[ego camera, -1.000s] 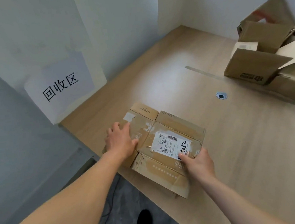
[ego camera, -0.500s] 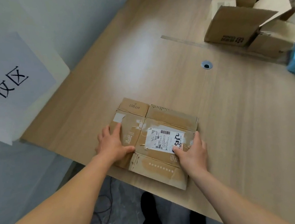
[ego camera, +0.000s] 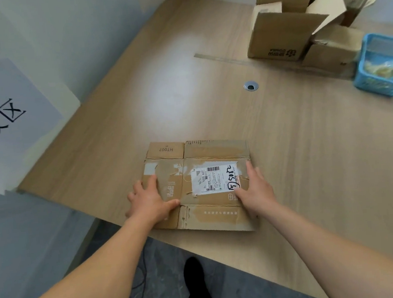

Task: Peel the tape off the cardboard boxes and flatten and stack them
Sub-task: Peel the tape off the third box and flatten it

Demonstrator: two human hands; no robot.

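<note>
Head view: your left hand lies flat on the left panel of the flattened cardboard box, its fingers straight and slightly spread, clasping nothing, the thumb stretched along the crease above the near flap; your right hand lies flat at the box's right edge, its fingers straight and likewise open, the thumb touching the white shipping label; the box lies flat on the counter, close to the near edge; a pale patch shows on its left panel; well apart, at the far right of the counter, stand several unflattened boxes with flaps raised, a blue basket just beside them; a round metal grommet sits between that pile and the flat box; a paper sign with black characters hangs on the wall at left; a dark shoe shows on the floor below
</note>
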